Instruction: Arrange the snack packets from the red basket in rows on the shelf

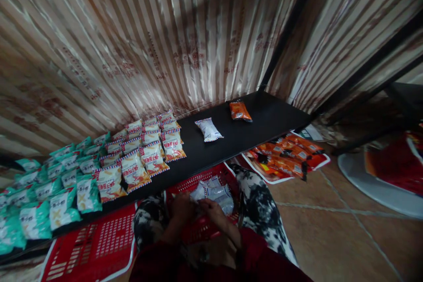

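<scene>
My left hand [183,207] is over a red plastic basket [228,172] between my knees, its fingers curled inward. Close beside it, my right hand [213,212] has its fingers bent toward the left one. Both hands are closed on what looks like a white snack bag, mostly hidden by the fingers and dim light. More white snack bags [220,194] lie in the basket just beyond my hands. On the black shelf ahead rests a single white snack bag [209,130], with an orange snack bag [240,110] farther right.
Rows of orange-and-white bags [132,168] and green bags [64,207] cover the shelf's left part. Orange packets [284,154] fill a basket at right. Another red basket [95,246] stands at lower left. Striped curtain [198,31] hangs behind the black shelf [271,119].
</scene>
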A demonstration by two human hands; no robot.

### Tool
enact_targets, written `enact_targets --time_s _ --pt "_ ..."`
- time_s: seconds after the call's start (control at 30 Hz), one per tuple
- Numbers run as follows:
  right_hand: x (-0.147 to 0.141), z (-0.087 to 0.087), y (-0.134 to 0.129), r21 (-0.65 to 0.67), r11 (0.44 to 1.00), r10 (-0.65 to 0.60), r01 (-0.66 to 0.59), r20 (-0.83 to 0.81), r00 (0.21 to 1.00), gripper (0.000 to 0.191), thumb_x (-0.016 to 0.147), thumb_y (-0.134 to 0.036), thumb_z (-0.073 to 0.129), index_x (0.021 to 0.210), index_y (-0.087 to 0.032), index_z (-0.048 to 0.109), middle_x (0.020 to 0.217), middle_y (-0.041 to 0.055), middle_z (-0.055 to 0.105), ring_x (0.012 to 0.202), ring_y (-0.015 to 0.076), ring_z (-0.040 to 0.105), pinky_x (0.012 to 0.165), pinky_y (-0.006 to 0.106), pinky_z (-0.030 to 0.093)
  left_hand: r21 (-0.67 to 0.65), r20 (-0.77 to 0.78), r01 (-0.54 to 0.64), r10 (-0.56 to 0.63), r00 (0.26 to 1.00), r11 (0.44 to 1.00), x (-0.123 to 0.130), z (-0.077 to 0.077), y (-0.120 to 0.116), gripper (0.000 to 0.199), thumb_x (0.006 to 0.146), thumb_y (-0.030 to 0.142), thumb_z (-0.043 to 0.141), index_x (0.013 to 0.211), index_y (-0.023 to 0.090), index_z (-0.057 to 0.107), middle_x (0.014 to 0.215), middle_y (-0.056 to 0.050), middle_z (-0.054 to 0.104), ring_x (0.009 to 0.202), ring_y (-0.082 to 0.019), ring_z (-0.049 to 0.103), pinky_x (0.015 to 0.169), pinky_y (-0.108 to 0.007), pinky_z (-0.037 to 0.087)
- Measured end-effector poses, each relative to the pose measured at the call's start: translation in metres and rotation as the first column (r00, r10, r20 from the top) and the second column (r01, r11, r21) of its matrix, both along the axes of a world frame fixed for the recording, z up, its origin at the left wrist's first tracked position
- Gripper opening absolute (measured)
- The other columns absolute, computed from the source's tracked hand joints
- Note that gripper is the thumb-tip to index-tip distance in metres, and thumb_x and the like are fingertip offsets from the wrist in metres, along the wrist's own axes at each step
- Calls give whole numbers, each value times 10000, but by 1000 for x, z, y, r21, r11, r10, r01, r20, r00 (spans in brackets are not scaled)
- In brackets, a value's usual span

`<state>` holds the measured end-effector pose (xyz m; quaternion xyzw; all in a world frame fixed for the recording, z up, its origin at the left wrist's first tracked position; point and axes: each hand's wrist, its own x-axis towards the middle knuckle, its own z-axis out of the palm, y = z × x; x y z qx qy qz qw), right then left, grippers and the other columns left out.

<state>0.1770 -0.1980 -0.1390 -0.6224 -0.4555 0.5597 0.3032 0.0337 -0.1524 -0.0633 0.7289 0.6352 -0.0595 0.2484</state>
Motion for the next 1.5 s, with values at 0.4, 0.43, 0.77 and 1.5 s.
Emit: enact_targets --time_s 0.4,0.43,0.77,1.5 --pt "20 51 5 -59 989 -144 135 -206 968 492 638 -511 612 996 -173 600 696 -6 606 603 137 551 582 257 445 -151 349 -356 387 853 922 -5 13 4 214 763 109 436 759 137 648 791 -74 686 765 -174 630 677 -251 455" --pt "21 56 5 -65 989 -144 133 -237 961 512 630 -515 625 1008 -173 589 703 -7 606 604 135 552 583 255 445 -189 389 -373 418 821 908 -5 12 4 206 748 96 438 730 136 640 736 -56 678 713 -158 624 638 -234 453" --pt "31 81 -5 6 1000 10 -8 -460 888 423 626 -499 714 915 -199 639 876 28 671 850 189 603 794 317 463 -516 599 -405 656 459 755 -2 6 1 130 657 134 515 532 149 551 392 48 466 362 -68 397 403 -184 309" --pt "41 88 -15 0 999 36 -43 -551 833 517 619 -480 736 1046 -210 629 936 41 697 828 211 645 829 368 463 -540 744 -350 629 227 765 5 25 -1 317 527 366 776 696 139 631 540 27 582 444 -59 490 451 -174 378"
